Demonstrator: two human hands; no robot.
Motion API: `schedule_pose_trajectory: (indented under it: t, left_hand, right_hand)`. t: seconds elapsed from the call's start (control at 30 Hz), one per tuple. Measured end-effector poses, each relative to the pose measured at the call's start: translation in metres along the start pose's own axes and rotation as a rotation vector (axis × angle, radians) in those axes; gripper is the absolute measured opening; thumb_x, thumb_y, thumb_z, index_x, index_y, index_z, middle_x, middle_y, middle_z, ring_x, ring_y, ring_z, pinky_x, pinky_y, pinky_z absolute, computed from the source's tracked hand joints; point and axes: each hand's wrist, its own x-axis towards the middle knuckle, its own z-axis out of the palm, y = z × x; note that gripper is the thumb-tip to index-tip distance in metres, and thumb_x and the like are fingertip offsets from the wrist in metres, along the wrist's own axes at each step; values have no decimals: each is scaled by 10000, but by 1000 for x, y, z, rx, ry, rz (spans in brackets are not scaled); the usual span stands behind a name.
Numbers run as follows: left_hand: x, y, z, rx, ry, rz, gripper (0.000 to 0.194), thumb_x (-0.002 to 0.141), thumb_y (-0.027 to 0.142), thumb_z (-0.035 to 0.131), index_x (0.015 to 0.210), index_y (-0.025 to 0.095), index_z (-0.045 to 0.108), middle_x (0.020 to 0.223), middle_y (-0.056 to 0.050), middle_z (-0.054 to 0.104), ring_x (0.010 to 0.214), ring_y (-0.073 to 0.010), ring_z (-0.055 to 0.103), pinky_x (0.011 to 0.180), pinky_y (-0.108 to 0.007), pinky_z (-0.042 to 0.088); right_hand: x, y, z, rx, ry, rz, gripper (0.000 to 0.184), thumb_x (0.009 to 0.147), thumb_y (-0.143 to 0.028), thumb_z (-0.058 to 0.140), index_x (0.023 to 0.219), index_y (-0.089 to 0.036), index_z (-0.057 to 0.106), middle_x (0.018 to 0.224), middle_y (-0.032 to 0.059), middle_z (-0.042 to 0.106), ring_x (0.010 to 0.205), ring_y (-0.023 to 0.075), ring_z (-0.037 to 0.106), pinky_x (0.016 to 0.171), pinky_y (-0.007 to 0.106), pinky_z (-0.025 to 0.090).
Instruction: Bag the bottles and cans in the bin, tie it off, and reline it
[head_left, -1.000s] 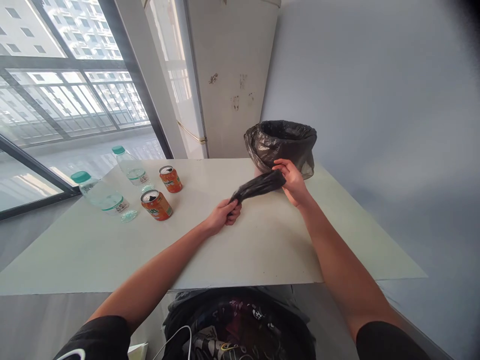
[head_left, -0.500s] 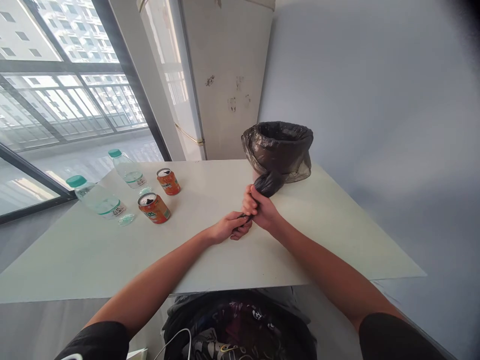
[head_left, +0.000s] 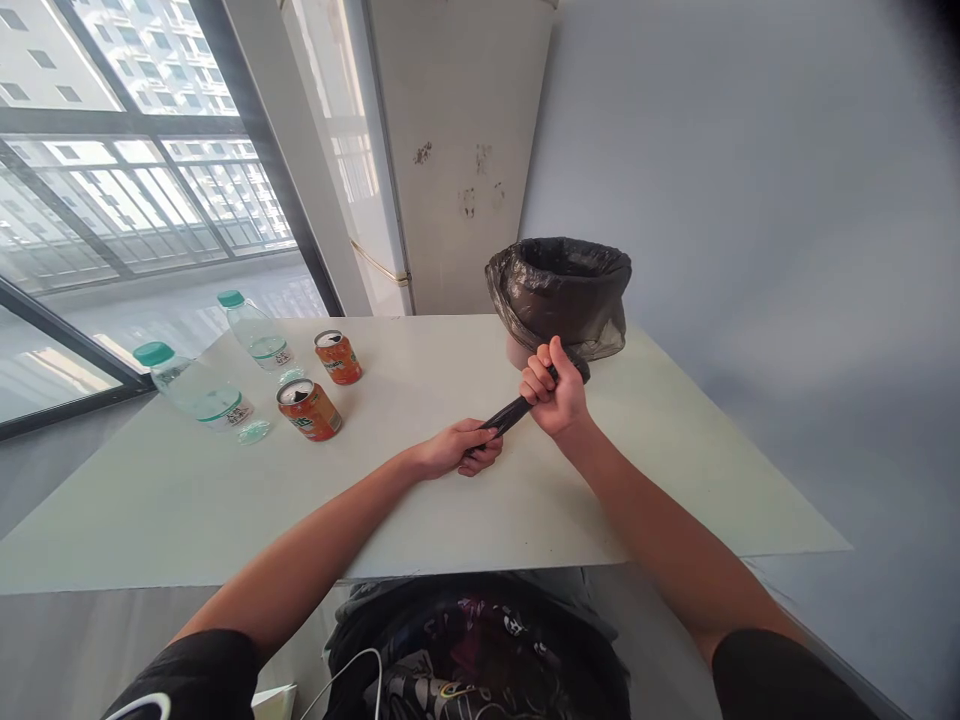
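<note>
A black plastic bag [head_left: 507,413], squeezed into a thin rope, stretches between both my hands above the white table [head_left: 465,500]. My left hand [head_left: 459,449] is closed on its lower end, resting on the table. My right hand [head_left: 555,388] is a fist around the upper part, with the bag's end poking out toward the bin. Just behind my right hand stands a small bin [head_left: 559,295] lined with a black bag.
On the table's left are two orange drink cans [head_left: 309,409] [head_left: 338,357] and two clear water bottles with green caps [head_left: 196,390] [head_left: 255,332]. A white fridge [head_left: 450,150] stands behind the table, windows to the left, a plain wall to the right.
My right hand slid down the bag toward my left hand, then back up along it, squeezing the bag into a thinner rope. My left hand stayed in place on the table.
</note>
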Motion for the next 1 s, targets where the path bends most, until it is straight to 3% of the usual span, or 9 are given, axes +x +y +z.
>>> schedule_pose_trajectory:
  t: [0.27, 0.4, 0.73, 0.83, 0.9, 0.93, 1.0]
  left_hand:
    - [1, 1, -1, 26, 19, -6, 447, 1012, 527, 611, 791, 209, 390, 699, 63, 286, 551, -72, 217, 469, -204, 187]
    - [0, 1, -3, 38, 1, -7, 453, 1017, 524, 605, 783, 211, 377, 697, 62, 285, 554, -73, 222, 471, -209, 193]
    - [0, 0, -3, 42, 14, -10, 455, 1007, 535, 618, 786, 212, 385, 694, 63, 291, 550, -75, 223, 466, -208, 200]
    - [0, 0, 1, 4, 16, 0, 455, 1005, 544, 623, 799, 210, 391, 695, 67, 284, 547, -72, 213, 470, -206, 187]
    - [0, 0, 3, -32, 28, 40, 454, 1009, 556, 619, 820, 209, 395, 697, 72, 272, 545, -71, 206, 473, -206, 176]
    - [0, 0, 5, -46, 42, 75, 456, 1010, 562, 619, 828, 210, 394, 699, 74, 266, 544, -71, 204, 474, -206, 172]
    - [0, 1, 6, -62, 89, 160, 465, 1007, 568, 627, 829, 211, 388, 705, 75, 256, 544, -70, 205, 475, -203, 174]
  right_hand:
    - [4, -2, -4, 50, 26, 43, 818, 842, -682, 804, 623, -216, 168, 491, -89, 159, 419, 66, 126, 378, 238, 192]
    - [6, -8, -8, 60, 25, 9, 780, 837, -575, 843, 621, -215, 185, 486, -89, 183, 416, 66, 152, 378, 231, 209]
    - [8, -9, -10, -28, 185, -58, 764, 855, -561, 809, 649, -231, 152, 486, -100, 121, 425, 69, 85, 372, 266, 156]
    - [4, -6, -5, -79, 191, -195, 688, 853, -577, 811, 640, -239, 250, 513, -84, 220, 432, 90, 229, 411, 270, 283]
    - [4, -1, -3, -61, 118, -251, 543, 830, -672, 794, 708, -254, 469, 655, -27, 512, 602, 138, 537, 558, 289, 477]
    - [5, 2, -3, -43, 63, -241, 507, 814, -740, 770, 809, -270, 580, 836, 11, 648, 807, 177, 658, 687, 315, 550]
    - [6, 11, -4, -29, -46, -145, 620, 779, -865, 702, 1045, -305, 691, 1236, 50, 713, 1223, 253, 657, 937, 387, 575]
